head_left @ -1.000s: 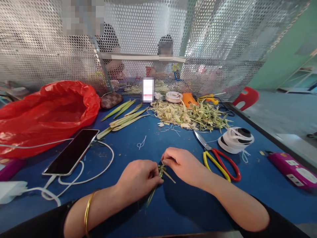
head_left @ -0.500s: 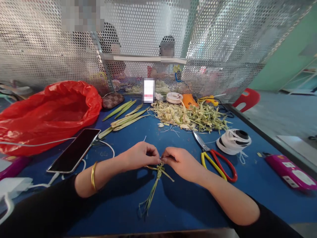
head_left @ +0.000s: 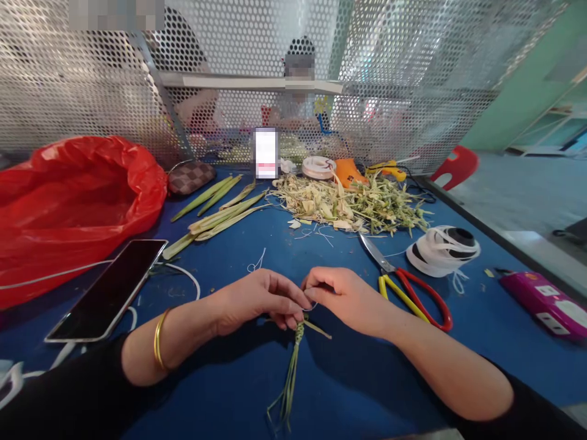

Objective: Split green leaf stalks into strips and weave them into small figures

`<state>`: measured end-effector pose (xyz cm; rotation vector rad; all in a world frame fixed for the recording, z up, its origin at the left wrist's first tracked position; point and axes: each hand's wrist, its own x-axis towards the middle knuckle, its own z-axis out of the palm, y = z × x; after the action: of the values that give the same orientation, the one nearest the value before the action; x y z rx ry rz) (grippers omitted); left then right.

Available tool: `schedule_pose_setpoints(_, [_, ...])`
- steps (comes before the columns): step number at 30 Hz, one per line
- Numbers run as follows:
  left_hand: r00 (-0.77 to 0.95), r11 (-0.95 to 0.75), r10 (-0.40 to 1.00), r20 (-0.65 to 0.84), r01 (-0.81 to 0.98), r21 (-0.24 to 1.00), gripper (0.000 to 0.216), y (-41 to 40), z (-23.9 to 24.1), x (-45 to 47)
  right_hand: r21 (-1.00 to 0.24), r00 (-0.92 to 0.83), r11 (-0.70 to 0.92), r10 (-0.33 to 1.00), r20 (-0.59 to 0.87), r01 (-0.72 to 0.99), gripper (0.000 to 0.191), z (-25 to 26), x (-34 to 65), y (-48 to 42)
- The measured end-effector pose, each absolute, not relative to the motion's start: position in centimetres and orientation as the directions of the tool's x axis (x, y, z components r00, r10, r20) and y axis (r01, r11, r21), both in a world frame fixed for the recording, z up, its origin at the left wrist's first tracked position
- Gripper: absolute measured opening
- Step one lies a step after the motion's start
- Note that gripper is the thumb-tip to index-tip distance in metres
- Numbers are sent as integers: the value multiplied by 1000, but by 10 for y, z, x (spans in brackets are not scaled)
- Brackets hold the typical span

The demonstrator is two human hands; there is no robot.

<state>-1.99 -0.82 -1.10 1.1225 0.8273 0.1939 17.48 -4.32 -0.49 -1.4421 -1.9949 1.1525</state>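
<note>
Over the blue table, my left hand (head_left: 270,300) has its fingers closed on the top of a small braided bundle of green leaf strips (head_left: 298,336). The bundle's thin loose ends hang down toward me, and one pale strip sticks out to the right. Close beside it, my right hand (head_left: 337,296) pinches a thin white thread (head_left: 312,307) that runs between the two hands at the bundle's top. My left fingers partly hide the upper end of the bundle. Another bit of white thread (head_left: 257,261) shows just beyond my left hand.
Scissors with red and yellow handles (head_left: 403,284) lie right of my hands, near a spool of white ribbon (head_left: 443,252). Leaf scraps (head_left: 348,205) and long leaves (head_left: 220,220) lie beyond. At left are a phone (head_left: 110,290) and a red plastic bag (head_left: 87,214). A perforated metal screen (head_left: 257,55) stands behind.
My left fingers have shifted down over the bundle's top and cover more of it. My right hand has drawn slightly up and away, with thread now visible between the hands. The view has shifted slightly.
</note>
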Motion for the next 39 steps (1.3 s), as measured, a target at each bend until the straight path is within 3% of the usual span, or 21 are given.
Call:
schedule_pose_setpoints(7, [492,549,660,-567,200,812,31,-15,-10,-13,-796,-300,105,949,-100,597,14,-6,178,-42])
schedule_pose_setpoints(15, [469,507,665,-581,287,813,15,-16,-10,-14,-739,-257,50,952,-169,672,18,0,180,-42])
schedule_pose_setpoints(20, [465,460,698,-545,292,839,19,-18,-10,-10,-741,-290,12,924,-248,672,17,4,182,-44])
schedule_pose_setpoints(27, [395,419,788,-472,218,881,20,-21,-16,-7,-824,-389,-80,853,-348,561,21,4,186,-48])
schedule_pose_setpoints(34, [467,393,732,-495,303,868,17,-24,-12,-7,-945,-422,-172,862,-281,277,16,-2,172,-48])
schedule_pose_setpoints(39, [550,388,654,-519,346,855,10,-22,-9,-10,-964,-418,-245,869,-265,101,13,-10,169,-47])
